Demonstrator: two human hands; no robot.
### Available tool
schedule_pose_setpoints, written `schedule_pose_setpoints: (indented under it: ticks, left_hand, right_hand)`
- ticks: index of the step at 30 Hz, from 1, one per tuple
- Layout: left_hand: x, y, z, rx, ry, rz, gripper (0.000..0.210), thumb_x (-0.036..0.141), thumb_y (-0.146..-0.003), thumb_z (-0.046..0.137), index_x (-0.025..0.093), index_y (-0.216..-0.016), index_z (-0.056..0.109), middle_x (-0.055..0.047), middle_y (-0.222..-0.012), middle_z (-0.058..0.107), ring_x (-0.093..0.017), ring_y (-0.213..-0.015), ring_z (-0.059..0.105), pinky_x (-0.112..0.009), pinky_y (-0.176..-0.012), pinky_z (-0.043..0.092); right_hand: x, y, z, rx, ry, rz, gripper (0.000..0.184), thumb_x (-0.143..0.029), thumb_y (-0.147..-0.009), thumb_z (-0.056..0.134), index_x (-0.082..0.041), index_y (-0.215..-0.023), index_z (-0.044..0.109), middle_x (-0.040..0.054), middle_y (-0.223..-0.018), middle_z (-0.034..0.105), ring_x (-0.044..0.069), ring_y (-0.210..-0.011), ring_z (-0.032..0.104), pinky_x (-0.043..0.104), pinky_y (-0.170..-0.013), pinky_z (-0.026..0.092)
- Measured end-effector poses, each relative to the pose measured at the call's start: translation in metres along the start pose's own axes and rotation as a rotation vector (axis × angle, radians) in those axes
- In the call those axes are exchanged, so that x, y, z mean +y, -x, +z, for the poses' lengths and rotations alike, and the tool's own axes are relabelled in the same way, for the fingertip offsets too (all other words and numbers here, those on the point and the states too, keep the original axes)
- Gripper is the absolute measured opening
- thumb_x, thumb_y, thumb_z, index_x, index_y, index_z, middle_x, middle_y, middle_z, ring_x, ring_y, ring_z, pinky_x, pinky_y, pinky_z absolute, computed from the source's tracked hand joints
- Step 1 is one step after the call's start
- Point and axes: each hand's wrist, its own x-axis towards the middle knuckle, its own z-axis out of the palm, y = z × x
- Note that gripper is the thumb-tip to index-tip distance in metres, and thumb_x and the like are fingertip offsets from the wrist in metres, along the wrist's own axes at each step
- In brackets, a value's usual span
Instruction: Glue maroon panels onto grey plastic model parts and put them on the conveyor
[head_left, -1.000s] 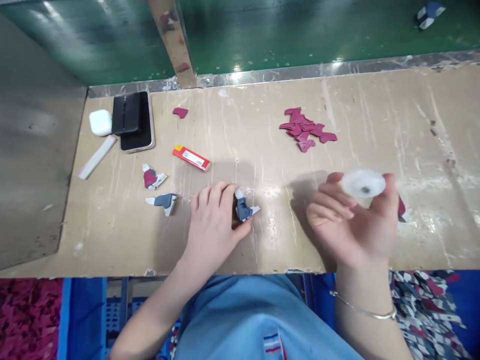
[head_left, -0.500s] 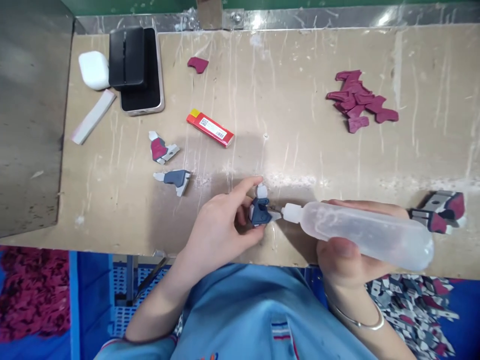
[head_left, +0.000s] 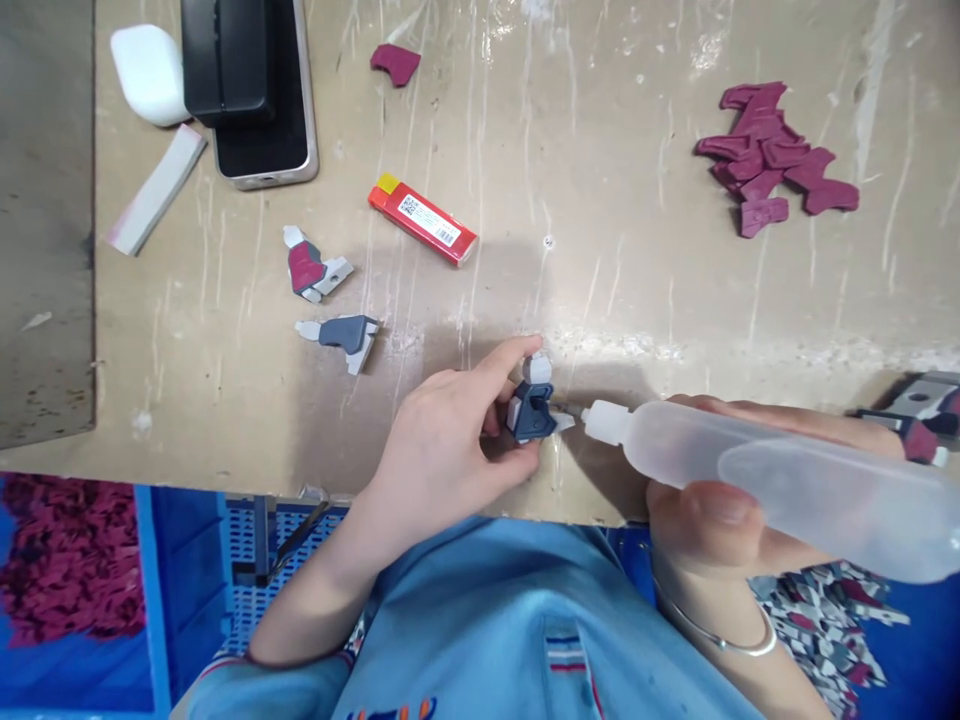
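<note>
My left hand (head_left: 457, 425) pinches a small dark blue and white plastic part (head_left: 532, 412) between thumb and fingers, just above the worktable (head_left: 600, 300). Its rounded pale end points away from me. Wrapped around a translucent squeeze bottle (head_left: 795, 480) is my right hand (head_left: 727, 520), thumb on the near side. The bottle lies nearly level, its white cap and thin needle tip aimed left at the part. Whether the tip touches the part I cannot tell. Two similar parts, one with a maroon piece (head_left: 311, 268) and one blue-grey (head_left: 345, 335), lie left of my left hand.
A maroon pile (head_left: 780, 160) lies at the back right, a single maroon piece (head_left: 396, 64) at the back. A red lighter (head_left: 424, 220), a phone (head_left: 262, 150) and a white case (head_left: 150, 75) sit leftward. Blue bins (head_left: 187, 590) hold parts below the edge; a metal wall (head_left: 45, 230) bounds the left.
The view has moved closer to the table, so things look larger and spread outward. Both hands keep their grips, with the bottle tip still beside the blue and white part.
</note>
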Motion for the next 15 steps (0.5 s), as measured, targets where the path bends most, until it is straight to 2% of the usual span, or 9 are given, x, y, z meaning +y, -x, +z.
schedule_pose_setpoints:
  ticks: [2, 7, 12, 15]
  left_hand:
    - [0.0, -0.001, 0.0, 0.0, -0.005, 0.0, 0.066, 0.011, -0.081, 0.069, 0.022, -0.146, 0.066, 0.005, -0.087, 0.076, -0.014, -0.073, 0.066, -0.028, -0.081, 0.058]
    - [0.002, -0.003, 0.001, -0.018, -0.022, -0.012, 0.066, 0.01, -0.082, 0.067, 0.018, -0.147, 0.066, 0.005, -0.086, 0.074, -0.013, -0.074, 0.065, -0.027, -0.083, 0.056]
    - [0.003, -0.001, 0.0, -0.016, -0.01, -0.004, 0.066, 0.01, -0.082, 0.068, 0.017, -0.147, 0.066, 0.005, -0.087, 0.075, -0.013, -0.073, 0.065, -0.027, -0.083, 0.056]
    - [0.003, -0.001, -0.001, -0.021, -0.011, -0.018, 0.066, 0.011, -0.082, 0.066, 0.019, -0.147, 0.066, 0.005, -0.087, 0.074, -0.013, -0.074, 0.065, -0.029, -0.084, 0.057]
  right_hand:
    - [0.001, -0.003, 0.001, 0.011, 0.054, -0.02, 0.037, -0.058, -0.095, 0.08, -0.034, -0.124, 0.08, 0.0068, -0.102, 0.077, 0.03, -0.087, 0.079, 0.041, -0.072, 0.062]
    - [0.001, -0.015, 0.008, 0.038, 0.001, -0.154, 0.038, -0.064, -0.094, 0.078, -0.029, -0.104, 0.087, 0.0045, -0.077, 0.076, 0.024, -0.058, 0.072, 0.037, -0.041, 0.054]
    - [-0.001, -0.018, 0.009, 0.047, 0.033, -0.176, 0.036, -0.059, -0.095, 0.079, -0.028, -0.113, 0.086, 0.0048, -0.082, 0.078, 0.026, -0.061, 0.076, 0.037, -0.042, 0.061]
    - [-0.003, -0.016, 0.007, -0.016, -0.058, -0.123, 0.033, -0.057, -0.095, 0.079, -0.029, -0.112, 0.086, 0.0046, -0.078, 0.076, 0.024, -0.053, 0.071, 0.036, -0.035, 0.055]
